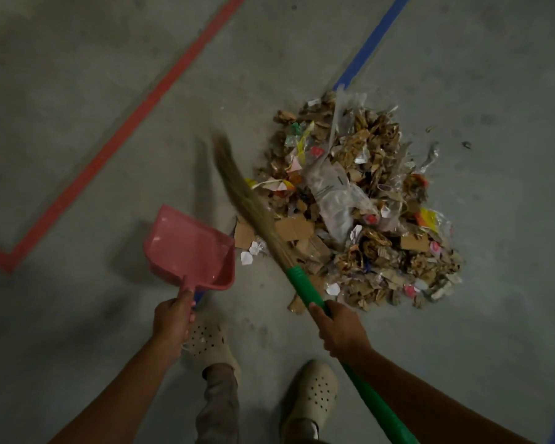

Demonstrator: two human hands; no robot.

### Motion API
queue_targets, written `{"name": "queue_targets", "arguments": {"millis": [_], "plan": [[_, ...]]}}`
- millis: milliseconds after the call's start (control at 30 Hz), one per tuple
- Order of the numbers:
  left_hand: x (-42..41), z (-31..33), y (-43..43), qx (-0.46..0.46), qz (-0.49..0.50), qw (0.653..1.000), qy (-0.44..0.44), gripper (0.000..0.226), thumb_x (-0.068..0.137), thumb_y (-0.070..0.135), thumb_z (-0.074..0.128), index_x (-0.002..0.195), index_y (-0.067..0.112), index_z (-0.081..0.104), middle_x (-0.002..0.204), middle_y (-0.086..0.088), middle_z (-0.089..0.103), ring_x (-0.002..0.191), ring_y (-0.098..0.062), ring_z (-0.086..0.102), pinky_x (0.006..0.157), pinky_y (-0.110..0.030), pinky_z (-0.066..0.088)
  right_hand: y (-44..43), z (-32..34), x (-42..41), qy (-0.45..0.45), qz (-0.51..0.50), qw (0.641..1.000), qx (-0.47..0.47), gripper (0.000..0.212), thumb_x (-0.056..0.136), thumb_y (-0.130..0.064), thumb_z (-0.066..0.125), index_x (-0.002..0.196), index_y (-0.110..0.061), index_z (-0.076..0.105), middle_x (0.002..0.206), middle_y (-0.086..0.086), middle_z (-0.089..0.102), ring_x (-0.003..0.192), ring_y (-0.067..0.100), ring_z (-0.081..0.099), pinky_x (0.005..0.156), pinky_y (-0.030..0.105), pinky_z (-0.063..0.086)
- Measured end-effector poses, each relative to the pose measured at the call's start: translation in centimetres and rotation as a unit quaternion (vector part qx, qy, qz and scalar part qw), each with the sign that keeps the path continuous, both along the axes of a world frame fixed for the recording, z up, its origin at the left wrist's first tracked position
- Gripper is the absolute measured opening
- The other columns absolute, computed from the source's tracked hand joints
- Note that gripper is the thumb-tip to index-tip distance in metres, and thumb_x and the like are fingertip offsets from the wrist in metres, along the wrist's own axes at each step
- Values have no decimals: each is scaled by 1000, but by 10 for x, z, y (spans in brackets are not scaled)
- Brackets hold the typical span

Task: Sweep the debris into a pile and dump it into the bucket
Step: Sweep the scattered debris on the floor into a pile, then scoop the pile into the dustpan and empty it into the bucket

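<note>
Debris pile (356,206) is heaped on the floor (77,107), centre-right. Your right hand (340,328) grips the green-handled broom (305,290), its blurred bristles at the pile's left edge. Your left hand (172,318) holds the pink dustpan (189,248) by its handle, just left of the pile.

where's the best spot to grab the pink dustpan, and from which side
By its narrow handle, coming from the near side, behind the pan. The dustpan has thin walls and a wide open mouth facing away from the person, so the stub handle at the back is the one part fingers can wrap around. The left hand grips it there.
</note>
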State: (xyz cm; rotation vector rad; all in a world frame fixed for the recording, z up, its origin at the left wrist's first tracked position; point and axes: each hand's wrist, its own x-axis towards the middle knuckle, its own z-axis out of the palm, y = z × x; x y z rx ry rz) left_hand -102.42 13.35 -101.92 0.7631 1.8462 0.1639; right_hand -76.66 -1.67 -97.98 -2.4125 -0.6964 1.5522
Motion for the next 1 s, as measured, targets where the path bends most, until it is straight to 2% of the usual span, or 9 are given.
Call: {"name": "queue_targets", "arguments": {"millis": [133, 300, 400, 567, 667, 767, 900, 1000], "plan": [[-8, -8, -34, -21, -5, 1000, 15, 51, 92, 55, 60, 79, 6, 62, 56, -6, 49, 38, -14, 35, 39, -17, 25, -50, -19, -6, 30, 80, 991, -103, 35, 99, -55, 46, 110, -24, 55, 90, 0, 64, 79, 15, 67, 76, 34, 62], [-11, -24, -61, -39, -51, 998, 24, 36, 95, 43, 61, 78, 12, 56, 55, -7, 46, 35, -11, 31, 35, -14, 22, -99, -56, 4, -18, 24, 985, -169, 35, 101, -52, 44, 107, -20, 56, 88, -2, 62, 75, 11, 63, 72, 28, 60], [-6, -30, -63, -51, -95, 994, 18, 36, 94, 45, 62, 82, 12, 62, 58, -7, 48, 40, -13, 32, 37, -14, 22, -111, -67, 16, -61, -31, 987, -145, 36, 103, -51, 42, 108, -18, 57, 85, -1, 60, 72, 11, 60, 59, 24, 51], [15, -28, -57, -56, -135, 989, -12, 43, 91, 55, 62, 83, 13, 61, 61, -8, 45, 39, -12, 30, 38, -15, 20, -125, -55, 22, -130, -92, 984, -85, 34, 102, -51, 42, 108, -20, 56, 79, -1, 60, 68, 13, 60, 50, 24, 41], [29, -23, -51, -47, -158, 986, -28, 43, 91, 55, 62, 84, 13, 62, 62, -8, 45, 41, -11, 30, 39, -14, 20, -135, -39, 18, -155, -113, 980, -46, 33, 102, -50, 43, 104, -20, 57, 74, -3, 60, 63, 12, 58, 48, 23, 39], [42, -17, -41, -59, -193, 978, -40, 37, 94, 46, 62, 90, 10, 61, 58, -6, 47, 39, -11, 29, 39, -15, 19, -146, -29, 13, -166, -140, 976, -19, 30, 101, -51, 43, 100, -24, 56, 73, -3, 60, 62, 12, 59, 50, 23, 42], [53, -10, -31, -79, -228, 970, -25, 67, 78, 73, 65, 91, 7, 68, 59, -4, 51, 39, -10, 31, 39, -14, 21, -154, -23, 10, -182, -214, 960, 14, 31, 101, -49, 44, 94, -22, 56, 70, 0, 60, 60, 14, 59, 51, 27, 47], [49, -7, -30, -86, -264, 961, -23, 74, 77, 75, 63, 99, 5, 69, 58, -3, 52, 39, -9, 33, 40, -14, 23, -161, -19, 16, -192, -276, 942, 20, 33, 103, -44, 44, 88, -17, 54, 70, 3, 58, 60, 16, 55, 50, 26, 39]]}}
